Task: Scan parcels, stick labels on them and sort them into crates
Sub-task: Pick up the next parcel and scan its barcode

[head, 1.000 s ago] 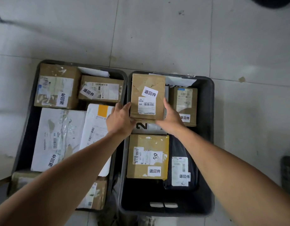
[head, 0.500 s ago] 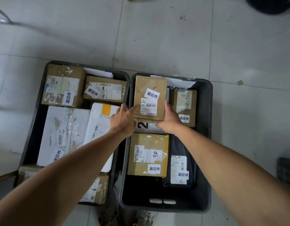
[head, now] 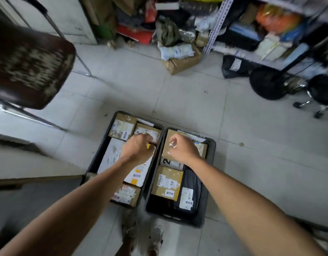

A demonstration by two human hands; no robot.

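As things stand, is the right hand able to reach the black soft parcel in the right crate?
Probably yes. The black soft parcel lies uncovered on top in the right crate, beside the brown box. The right hand hangs above that crate, holding nothing that shows, so the way looks free.

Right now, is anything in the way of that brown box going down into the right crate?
Nothing visible. The brown box already lies in the right crate, beneath the right hand; neither hand visibly grips it.
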